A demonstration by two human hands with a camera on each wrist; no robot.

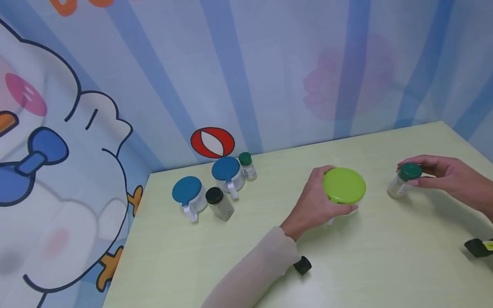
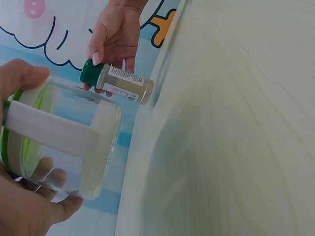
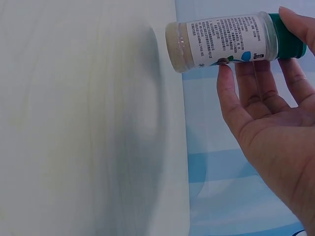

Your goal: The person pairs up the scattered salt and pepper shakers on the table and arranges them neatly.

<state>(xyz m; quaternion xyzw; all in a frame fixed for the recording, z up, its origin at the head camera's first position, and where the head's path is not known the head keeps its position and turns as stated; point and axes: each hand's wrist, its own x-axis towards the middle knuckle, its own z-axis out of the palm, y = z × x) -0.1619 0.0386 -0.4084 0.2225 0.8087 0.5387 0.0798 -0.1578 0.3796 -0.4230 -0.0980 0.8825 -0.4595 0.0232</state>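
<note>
My left hand [image 1: 316, 200] grips a clear seasoning jar with a bright green lid [image 1: 344, 185], fingers and thumb round its sides. The jar's white handle [image 2: 54, 125] shows in the left wrist view, its base held close over the table. Off to the right, my right hand [image 1: 448, 174] holds a small spice bottle [image 1: 399, 187] near its dark green cap. A printed label [image 3: 226, 39] and a tan content at the bottom end are visible on that bottle in the right wrist view. The two held containers are apart.
Two blue-lidded jars [image 1: 187, 190] with white handles stand at the table's back left. Beside them are a black-capped shaker [image 1: 222, 206] and another green-capped bottle [image 1: 248, 167]. A printed cloth backdrop [image 1: 285, 77] rises behind the pale table [image 1: 362, 265]. A black piece [image 1: 303, 265] lies by my left sleeve.
</note>
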